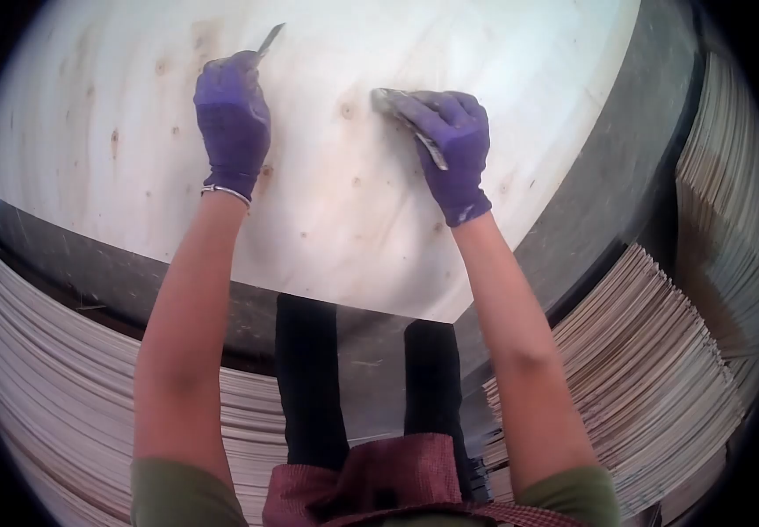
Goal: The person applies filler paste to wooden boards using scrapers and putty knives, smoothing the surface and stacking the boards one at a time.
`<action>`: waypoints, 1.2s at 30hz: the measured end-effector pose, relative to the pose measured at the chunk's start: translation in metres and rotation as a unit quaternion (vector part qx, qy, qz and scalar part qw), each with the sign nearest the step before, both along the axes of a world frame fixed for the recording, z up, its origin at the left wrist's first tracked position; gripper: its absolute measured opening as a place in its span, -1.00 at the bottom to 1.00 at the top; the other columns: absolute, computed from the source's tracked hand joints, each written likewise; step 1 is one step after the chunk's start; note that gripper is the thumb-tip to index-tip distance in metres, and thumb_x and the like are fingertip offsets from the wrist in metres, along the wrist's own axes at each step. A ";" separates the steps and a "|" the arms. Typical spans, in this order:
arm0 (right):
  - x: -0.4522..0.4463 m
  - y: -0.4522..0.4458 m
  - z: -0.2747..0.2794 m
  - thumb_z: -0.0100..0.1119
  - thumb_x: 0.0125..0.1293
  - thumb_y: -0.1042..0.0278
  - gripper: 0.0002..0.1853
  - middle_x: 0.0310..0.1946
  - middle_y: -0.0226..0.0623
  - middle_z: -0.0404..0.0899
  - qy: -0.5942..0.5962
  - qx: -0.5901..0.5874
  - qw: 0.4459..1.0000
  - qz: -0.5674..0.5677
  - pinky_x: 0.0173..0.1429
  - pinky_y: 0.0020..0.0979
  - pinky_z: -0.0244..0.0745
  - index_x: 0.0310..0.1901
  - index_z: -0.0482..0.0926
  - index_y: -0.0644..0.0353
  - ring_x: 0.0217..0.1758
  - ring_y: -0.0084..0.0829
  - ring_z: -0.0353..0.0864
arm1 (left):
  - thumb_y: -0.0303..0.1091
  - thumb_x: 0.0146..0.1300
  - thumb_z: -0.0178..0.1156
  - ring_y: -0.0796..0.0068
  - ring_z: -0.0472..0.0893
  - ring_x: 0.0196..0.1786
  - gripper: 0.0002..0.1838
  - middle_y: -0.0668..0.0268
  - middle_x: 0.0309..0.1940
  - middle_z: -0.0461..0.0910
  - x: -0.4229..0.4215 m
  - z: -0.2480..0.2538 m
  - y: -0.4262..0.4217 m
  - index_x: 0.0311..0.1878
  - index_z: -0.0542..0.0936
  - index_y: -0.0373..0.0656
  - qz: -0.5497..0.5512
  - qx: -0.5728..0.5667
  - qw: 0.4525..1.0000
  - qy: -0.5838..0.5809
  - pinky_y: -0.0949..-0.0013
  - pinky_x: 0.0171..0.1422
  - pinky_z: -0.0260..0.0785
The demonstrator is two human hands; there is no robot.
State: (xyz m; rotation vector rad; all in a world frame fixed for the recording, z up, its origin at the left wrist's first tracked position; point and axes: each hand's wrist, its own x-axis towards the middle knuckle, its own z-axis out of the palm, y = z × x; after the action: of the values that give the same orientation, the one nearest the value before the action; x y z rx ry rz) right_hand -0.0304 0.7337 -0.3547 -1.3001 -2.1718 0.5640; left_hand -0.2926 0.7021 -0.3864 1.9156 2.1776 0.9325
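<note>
My left hand [233,114], in a purple glove, is closed around a small knife [271,39] whose narrow blade points up and to the right. The glove hides its handle. My right hand [456,145], gloved the same way, grips a putty knife [410,111]. Its wide, smeared end lies at or just over the pale plywood sheet [336,198], close to a brown knot. Several knots and stains mark this sheet under both hands. Whether the small knife touches the wood, I cannot tell.
The sheet lies on a dark grey surface [590,189] that shows beyond its near and right edges. Tall stacks of thin sheets stand at the left [54,351], lower right [634,369] and far right [722,167]. My legs [309,378] are close to the near edge.
</note>
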 end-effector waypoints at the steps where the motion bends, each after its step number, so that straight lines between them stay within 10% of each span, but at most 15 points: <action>1: -0.004 0.001 0.004 0.31 0.06 0.43 -0.69 -0.22 -0.45 0.68 -0.097 0.049 0.993 0.044 -0.07 -0.30 0.44 -0.12 0.71 -0.11 -0.11 -0.37 0.56 | -0.55 0.23 0.08 0.00 0.52 -0.10 -0.79 0.06 -0.22 0.55 0.001 0.001 0.000 -0.07 0.54 -0.26 -0.006 -0.002 1.000 0.003 0.10 0.01 0.37; 8: 0.032 -0.034 0.018 0.29 0.12 0.41 -0.67 -0.19 -0.40 0.68 -0.112 -0.107 0.984 0.091 -0.09 -0.30 0.46 -0.04 0.69 -0.12 -0.17 -0.28 0.62 | -0.52 0.26 0.07 0.03 0.51 -0.14 -0.80 0.08 -0.25 0.54 0.000 -0.012 0.003 -0.06 0.54 -0.24 0.023 0.037 0.998 0.053 0.08 -0.03 0.37; 12: 0.129 -0.109 0.032 0.12 0.35 0.56 -0.71 0.02 -0.21 0.66 0.231 -0.489 0.836 -0.095 0.19 -0.39 0.48 0.08 0.62 0.29 0.05 -0.42 0.62 | -0.50 0.24 0.10 0.09 0.52 -0.17 -0.83 0.16 -0.28 0.55 0.036 0.003 0.009 -0.11 0.57 -0.18 0.123 -0.021 0.989 0.080 0.09 -0.03 0.39; 16: 0.195 -0.107 0.046 0.17 0.28 0.57 -0.72 -0.03 -0.24 0.67 0.274 -0.340 0.851 -0.291 0.17 -0.35 0.47 0.03 0.65 0.28 0.03 -0.44 0.59 | -0.52 0.20 0.16 0.11 0.54 -0.18 -0.77 0.15 -0.30 0.57 0.137 0.004 -0.038 -0.06 0.61 -0.20 -0.156 -0.079 0.984 0.030 0.15 -0.02 0.39; 19: 0.227 -0.075 0.048 0.25 0.15 0.50 -0.68 -0.14 -0.36 0.68 -0.070 -0.086 0.981 -0.159 0.10 -0.29 0.46 -0.04 0.72 0.03 -0.04 -0.36 0.59 | -0.50 0.18 0.20 0.15 0.56 -0.18 -0.76 0.18 -0.30 0.59 0.202 0.021 -0.070 -0.07 0.62 -0.16 -0.267 -0.151 0.951 -0.031 0.15 -0.02 0.40; 22: 0.226 -0.050 0.038 0.25 0.06 0.32 -0.72 -0.21 -0.56 0.65 -0.271 0.058 0.959 -0.054 0.02 -0.30 0.41 -0.16 0.75 -0.20 -0.08 -0.34 0.56 | -0.49 0.23 0.16 0.12 0.55 -0.18 -0.80 0.15 -0.28 0.58 0.205 0.025 -0.046 -0.08 0.61 -0.19 -0.221 -0.099 0.968 -0.057 0.15 -0.02 0.40; 25: 0.231 -0.027 0.023 0.28 0.05 0.33 -0.74 -0.25 -0.52 0.66 -0.211 0.086 0.971 -0.070 0.00 -0.28 0.43 -0.19 0.75 -0.18 -0.12 -0.31 0.56 | -0.46 0.35 0.06 0.12 0.54 -0.19 -0.85 0.12 -0.30 0.56 0.208 0.026 0.001 -0.11 0.60 -0.21 -0.107 -0.038 0.988 -0.101 0.17 -0.06 0.39; 33: 0.270 -0.025 0.030 0.25 0.10 0.44 -0.72 -0.30 -0.36 0.68 -0.105 -0.024 0.987 -0.115 -0.03 -0.24 0.46 -0.16 0.76 -0.13 -0.19 -0.24 0.57 | -0.51 0.18 0.06 0.15 0.54 -0.14 -0.75 0.16 -0.31 0.58 0.289 0.027 0.103 -0.11 0.63 -0.14 -0.172 -0.007 0.983 -0.057 0.17 0.01 0.38; 36: 0.301 -0.062 0.050 0.14 0.24 0.52 -0.74 -0.27 -0.25 0.68 0.130 -0.277 0.941 -0.143 0.04 -0.26 0.47 -0.07 0.72 0.09 -0.16 -0.25 0.60 | -0.46 0.23 0.04 0.16 0.55 -0.11 -0.74 0.15 -0.28 0.59 0.343 0.044 0.070 -0.07 0.65 -0.10 -0.292 -0.072 0.948 -0.101 0.14 0.05 0.37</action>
State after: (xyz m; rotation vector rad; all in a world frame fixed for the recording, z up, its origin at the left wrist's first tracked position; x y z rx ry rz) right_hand 0.2709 0.6719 -0.3050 -1.6755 -1.6189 1.2055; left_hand 0.0501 0.7726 -0.3422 2.0934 1.3908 0.7845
